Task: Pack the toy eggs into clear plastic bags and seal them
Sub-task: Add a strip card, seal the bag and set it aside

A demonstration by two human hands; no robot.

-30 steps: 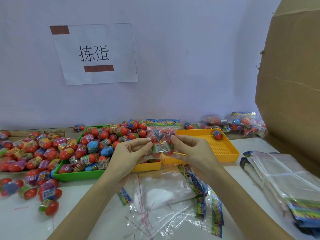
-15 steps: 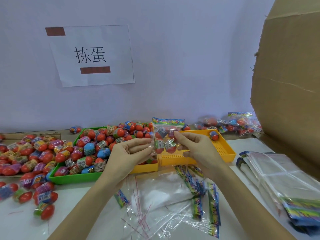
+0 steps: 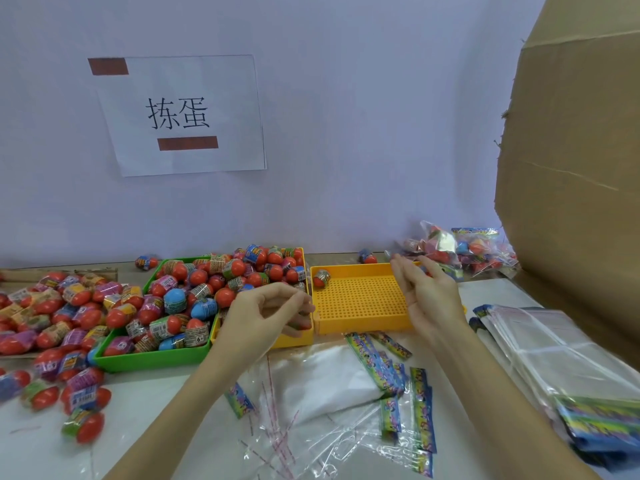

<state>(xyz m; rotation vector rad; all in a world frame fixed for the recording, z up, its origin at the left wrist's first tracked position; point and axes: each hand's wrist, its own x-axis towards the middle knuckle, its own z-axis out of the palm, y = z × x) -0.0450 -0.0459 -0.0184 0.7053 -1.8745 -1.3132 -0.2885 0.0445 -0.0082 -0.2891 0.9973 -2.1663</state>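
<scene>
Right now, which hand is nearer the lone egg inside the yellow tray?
Left. The left hand sits just beside the tray's near-left corner, below the egg; the right hand hovers over the tray's opposite side.

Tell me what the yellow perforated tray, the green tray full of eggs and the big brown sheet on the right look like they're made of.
Yellow perforated tray: apparently moulded plastic, smooth with a slight sheen; its floor is an even grid of small holes. Green tray: likely the same plastic, with a glossy uniform wall and rounded edges. Big brown sheet: probably cardboard, matte brown, with a crease line and a frayed, torn edge.
</scene>
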